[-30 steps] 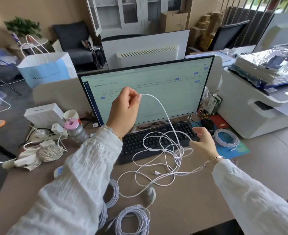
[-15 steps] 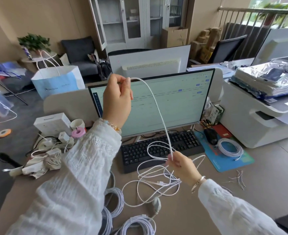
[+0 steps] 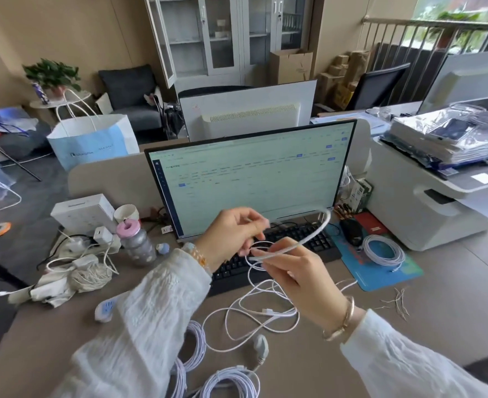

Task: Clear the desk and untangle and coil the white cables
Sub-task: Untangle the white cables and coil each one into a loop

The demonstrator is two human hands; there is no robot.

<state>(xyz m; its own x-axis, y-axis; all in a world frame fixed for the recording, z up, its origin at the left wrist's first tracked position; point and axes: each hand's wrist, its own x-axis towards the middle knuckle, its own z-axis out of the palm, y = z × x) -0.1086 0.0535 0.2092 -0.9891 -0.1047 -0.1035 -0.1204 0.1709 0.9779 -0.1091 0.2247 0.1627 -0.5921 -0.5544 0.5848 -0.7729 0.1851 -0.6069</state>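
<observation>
Both hands are raised above the bench in front of the black keyboard point(image 3: 280, 254), close together, each pinching the same thin white cable point(image 3: 308, 238). The left hand point(image 3: 231, 234) has its fingers curled, thumb and forefinger nipping one stretch of the cable at about the height of the monitor's lower edge. The right hand point(image 3: 297, 280), just below and beside it, pinches the cable between thumb and fingertips, the other fingers loosely bent. Between the two grips the cable arches out to the right in a blurred loop, and a smaller loop hangs between the hands.

From the right hand the rest of the cable drops to the brown bench point(image 3: 409, 326), where it lies in loose tangled loops point(image 3: 254, 314) in front of the keyboard. Nearer the person, already wound white cable coils point(image 3: 231, 383) lie at the bench's front edge. Another coiled white cable point(image 3: 383, 251) rests on the blue mouse mat point(image 3: 380, 274) to the right, beside a black mouse point(image 3: 351, 231). Behind the keyboard stands a lit flat monitor point(image 3: 251, 176). To the left are a grey bottle with a pink cap point(image 3: 135, 244), a white box point(image 3: 83, 212) and a heap of chargers and cords point(image 3: 76, 265).
</observation>
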